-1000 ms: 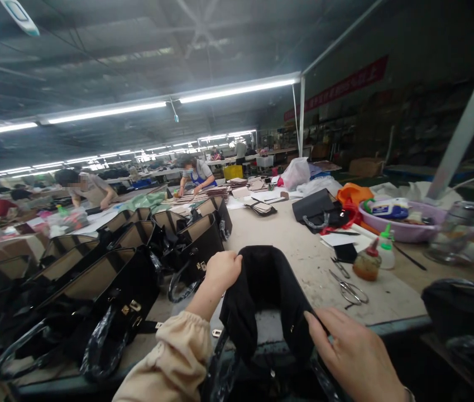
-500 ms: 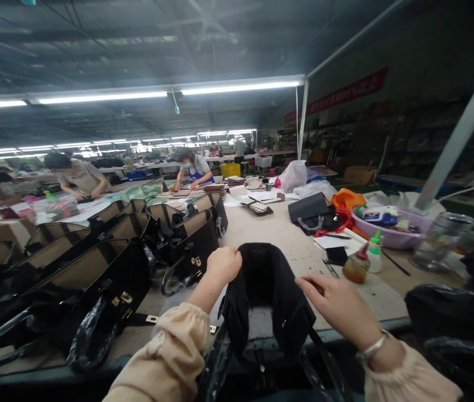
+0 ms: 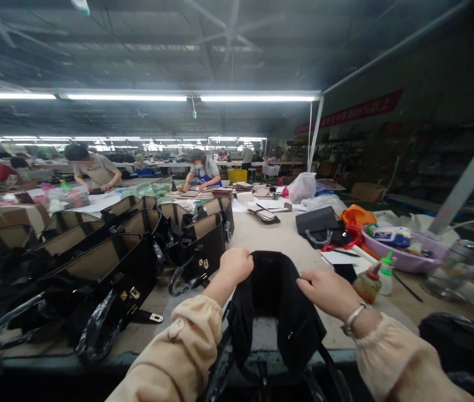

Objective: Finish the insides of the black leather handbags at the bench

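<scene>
A black handbag hangs at the front edge of the bench, its soft sides spread and its dark inside facing me. My left hand is closed on the upper left rim. At the upper right rim, my right hand pinches the cloth between thumb and fingers. Plastic-wrapped handles dangle below the bag, partly in shadow. To the left of my left arm stands another black handbag with a tan inside and gold clasp parts.
Several more black handbags fill the left side of the workbench. On the right are glue bottles, a purple basin, a glass jar and a folded black piece. Co-workers bend over tables beyond.
The view has shifted, so the surroundings sit further right and slightly lower. My right fingers have drawn closer together on the rim. Both hands stay on the handbag.
</scene>
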`<state>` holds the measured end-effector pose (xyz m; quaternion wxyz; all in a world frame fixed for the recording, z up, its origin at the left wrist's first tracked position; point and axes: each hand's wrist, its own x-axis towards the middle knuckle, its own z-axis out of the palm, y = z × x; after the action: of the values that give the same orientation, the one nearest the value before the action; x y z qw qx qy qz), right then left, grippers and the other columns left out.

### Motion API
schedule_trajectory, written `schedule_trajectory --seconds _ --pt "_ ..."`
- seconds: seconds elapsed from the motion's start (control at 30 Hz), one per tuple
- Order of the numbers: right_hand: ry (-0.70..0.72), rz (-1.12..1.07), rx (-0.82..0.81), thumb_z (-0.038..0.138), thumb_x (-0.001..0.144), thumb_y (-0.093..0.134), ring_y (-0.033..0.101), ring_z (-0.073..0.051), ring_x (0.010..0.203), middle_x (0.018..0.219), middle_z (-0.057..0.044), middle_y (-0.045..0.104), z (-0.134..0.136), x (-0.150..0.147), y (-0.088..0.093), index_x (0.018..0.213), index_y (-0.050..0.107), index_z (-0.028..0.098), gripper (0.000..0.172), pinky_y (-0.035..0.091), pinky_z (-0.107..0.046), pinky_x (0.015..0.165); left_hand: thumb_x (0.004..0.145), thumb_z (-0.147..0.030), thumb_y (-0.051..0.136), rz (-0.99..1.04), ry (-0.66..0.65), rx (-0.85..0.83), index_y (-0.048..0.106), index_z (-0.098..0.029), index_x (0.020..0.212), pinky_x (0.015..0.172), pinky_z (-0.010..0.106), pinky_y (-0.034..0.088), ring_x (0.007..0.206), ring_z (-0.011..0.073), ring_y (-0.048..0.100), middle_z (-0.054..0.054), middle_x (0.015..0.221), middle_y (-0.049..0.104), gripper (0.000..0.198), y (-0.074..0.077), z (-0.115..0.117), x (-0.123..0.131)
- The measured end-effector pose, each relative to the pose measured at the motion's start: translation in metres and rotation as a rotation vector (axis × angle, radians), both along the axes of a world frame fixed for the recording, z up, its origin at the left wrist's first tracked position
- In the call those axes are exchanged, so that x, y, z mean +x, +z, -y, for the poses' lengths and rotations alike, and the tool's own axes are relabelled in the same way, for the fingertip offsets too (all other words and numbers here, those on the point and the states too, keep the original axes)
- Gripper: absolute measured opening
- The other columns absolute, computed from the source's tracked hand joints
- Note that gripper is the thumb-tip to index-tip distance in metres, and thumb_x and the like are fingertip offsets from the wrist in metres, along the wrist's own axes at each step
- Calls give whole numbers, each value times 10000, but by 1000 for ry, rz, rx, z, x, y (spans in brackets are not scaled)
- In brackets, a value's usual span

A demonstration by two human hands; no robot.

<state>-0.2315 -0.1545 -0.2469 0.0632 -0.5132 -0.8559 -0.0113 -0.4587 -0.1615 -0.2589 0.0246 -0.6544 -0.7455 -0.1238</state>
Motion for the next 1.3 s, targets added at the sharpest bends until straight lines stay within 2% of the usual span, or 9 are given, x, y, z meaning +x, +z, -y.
schedule_trajectory --seconds 0.13,0.33,0.53,0.67,0.77,0.87,1.07,1.2,1.3 --pt "-44 -3 1 570 852 300 605 -206 751 764 -75 667 -25 -16 4 730 651 211 517 358 -281 587 837 -365 343 12 8 -1 692 -187 870 792 294 474 902 216 627 95 912 690 393 1 3 3" --pt "-40 61 -17 427 867 340 609 -221 858 898 -104 675 -52 -37 3 821 681 203 410 411 -308 684 831 -359 345 10 11 0 689 -185 871 783 298 477 899 220 628 97 913 690 388 0 1 3" --pt "-30 132 11 408 862 353 605 -244 886 918 -124 669 -53 -38 6 846 693 197 400 430 -339 720 814 -379 384 55 -32 -26 673 -187 897 755 325 486 880 236 633 106 903 689 357 -4 -10 -2" --pt "-41 134 -4 422 877 325 604 -235 881 910 -126 667 -51 -38 7 848 691 191 433 428 -336 729 821 -478 391 84 -109 4 663 -220 930 775 309 478 897 218 624 77 924 688 390 0 -19 0" --pt "-30 112 11 484 877 310 599 -235 886 917 -108 666 -53 -42 7 892 679 215 457 427 -330 707 839 -436 392 37 -142 -18 675 -217 889 773 297 473 887 207 623 76 901 690 362 4 -24 3" --pt "2 125 35 471 887 304 595 -222 885 935 -91 665 -57 -48 9 918 671 230 440 419 -308 685 834 -402 414 -17 -163 -56 681 -211 867 755 304 476 886 219 622 87 898 689 331 6 -29 4" --pt "124 196 93 390 891 330 591 -223 886 932 -116 661 -66 -52 6 889 680 188 405 405 -306 729 834 -406 410 -36 -126 -59 675 -218 910 794 303 463 937 220 607 85 958 679 333 3 -31 6" --pt "93 145 102 392 882 350 590 -219 885 933 -112 665 -67 -52 4 869 683 177 396 405 -292 735 837 -406 403 30 -83 -63 670 -211 916 828 285 448 967 205 597 81 983 676 340 2 -33 10" --pt "65 -18 -1 447 892 314 595 -214 884 899 -98 674 -65 -43 4 833 687 175 465 418 -289 758 848 -461 367 195 -91 -60 669 -195 922 860 297 442 980 211 597 79 990 679 408 2 -28 6"
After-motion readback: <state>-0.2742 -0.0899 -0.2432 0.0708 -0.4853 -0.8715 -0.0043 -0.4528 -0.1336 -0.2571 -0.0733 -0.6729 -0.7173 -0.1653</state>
